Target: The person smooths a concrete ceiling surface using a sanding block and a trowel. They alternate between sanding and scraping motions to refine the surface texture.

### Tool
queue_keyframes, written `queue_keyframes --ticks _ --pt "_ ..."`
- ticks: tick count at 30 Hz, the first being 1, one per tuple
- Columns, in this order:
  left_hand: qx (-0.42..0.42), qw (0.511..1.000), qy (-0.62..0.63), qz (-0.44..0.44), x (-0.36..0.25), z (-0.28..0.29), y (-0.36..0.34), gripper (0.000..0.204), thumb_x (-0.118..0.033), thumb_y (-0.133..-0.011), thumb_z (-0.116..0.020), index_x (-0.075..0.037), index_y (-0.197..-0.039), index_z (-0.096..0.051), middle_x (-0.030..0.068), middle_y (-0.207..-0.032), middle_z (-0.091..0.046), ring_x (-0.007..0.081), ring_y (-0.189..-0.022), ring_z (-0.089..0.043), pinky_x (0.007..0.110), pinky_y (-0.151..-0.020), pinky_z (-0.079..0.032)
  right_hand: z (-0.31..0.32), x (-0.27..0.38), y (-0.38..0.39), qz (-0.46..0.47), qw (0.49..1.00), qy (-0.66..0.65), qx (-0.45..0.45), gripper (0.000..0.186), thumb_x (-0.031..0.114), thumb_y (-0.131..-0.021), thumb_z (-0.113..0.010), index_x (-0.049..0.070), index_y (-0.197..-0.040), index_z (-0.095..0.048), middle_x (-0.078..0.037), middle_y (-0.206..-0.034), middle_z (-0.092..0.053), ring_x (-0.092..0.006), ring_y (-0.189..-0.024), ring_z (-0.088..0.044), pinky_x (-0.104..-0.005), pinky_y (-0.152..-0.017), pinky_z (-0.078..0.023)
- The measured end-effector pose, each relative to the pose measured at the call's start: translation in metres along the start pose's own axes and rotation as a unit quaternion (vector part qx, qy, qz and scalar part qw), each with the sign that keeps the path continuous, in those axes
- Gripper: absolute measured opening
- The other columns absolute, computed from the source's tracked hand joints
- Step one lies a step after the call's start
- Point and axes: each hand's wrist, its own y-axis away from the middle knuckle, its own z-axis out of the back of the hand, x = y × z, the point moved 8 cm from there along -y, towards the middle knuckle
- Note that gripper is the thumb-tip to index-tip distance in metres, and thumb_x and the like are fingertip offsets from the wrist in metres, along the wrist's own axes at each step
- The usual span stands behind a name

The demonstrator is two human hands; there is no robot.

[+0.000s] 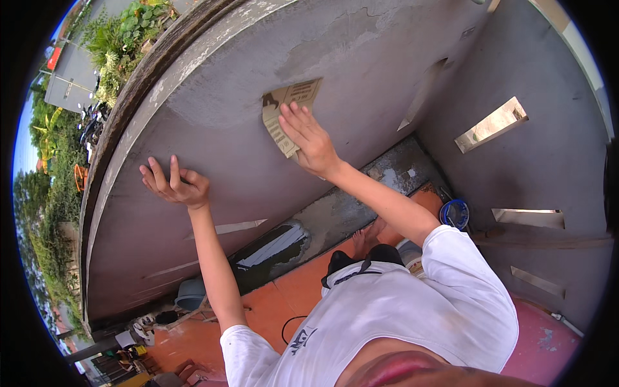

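My right hand (311, 140) presses a brown printed sheet of sandpaper (273, 115) against the grey wall (238, 148). Its fingers lie stretched over the sheet's right part, and the thumb is mostly hidden. The sheet's upper and left parts stick out past my fingers, with the left side bent. To the left, my left hand (175, 185) is raised beside the wall, holding nothing. Its fingers are apart and loosely bent; whether they touch the wall I cannot tell. Above the sheet, the wall has a lighter, patchy area (225, 90).
A second grey wall (516, 168) with slot openings meets this one at the right. Below are an orange floor (284, 293), a wet dark strip (277, 248) along the wall's foot, a blue bucket (454, 213) and a grey tub (189, 294). Plants (126, 35) grow beyond the wall's top edge.
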Motion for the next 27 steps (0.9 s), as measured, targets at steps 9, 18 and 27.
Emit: queue_keyframes --ticks 9,18,27 --pt "-0.010 0.999 0.011 0.046 -0.006 0.006 -0.015 0.034 -0.009 -0.091 -0.050 -0.014 -0.123 -0.061 0.0129 -0.142 -0.058 0.0366 -0.141 -0.048 0.054 -0.125 -0.025 0.078 0.049 0.286 -0.413 0.866 -0.156 0.234 0.046 0.007 -0.104 -0.048 -0.006 -0.148 -0.047 -0.022 -0.157 -0.046 -0.0395 -0.145 -0.044 -0.0437 -0.121 -0.034" --pt "0.097 0.839 0.535 0.030 -0.253 -0.069 -0.173 0.044 0.004 -0.080 -0.061 -0.015 -0.120 -0.063 0.0091 -0.136 -0.054 0.0310 -0.124 -0.059 0.047 -0.105 -0.051 0.340 0.015 0.423 -0.588 0.801 0.104 -0.034 0.043 0.029 -0.112 -0.043 -0.009 -0.115 -0.062 -0.023 -0.098 -0.067 -0.0317 -0.089 -0.062 -0.0402 -0.088 -0.047" --pt "0.110 0.926 0.339 -0.127 -0.397 -0.190 -0.312 0.085 -0.015 -0.082 -0.076 -0.030 -0.156 -0.037 0.0081 -0.157 -0.039 0.0307 -0.137 -0.050 0.057 -0.119 -0.034 0.380 -0.015 0.456 -0.602 0.740 0.047 -0.295 0.045 0.035 -0.112 -0.046 -0.006 -0.116 -0.064 -0.009 -0.109 -0.069 -0.0161 -0.100 -0.060 -0.0316 -0.096 -0.045"
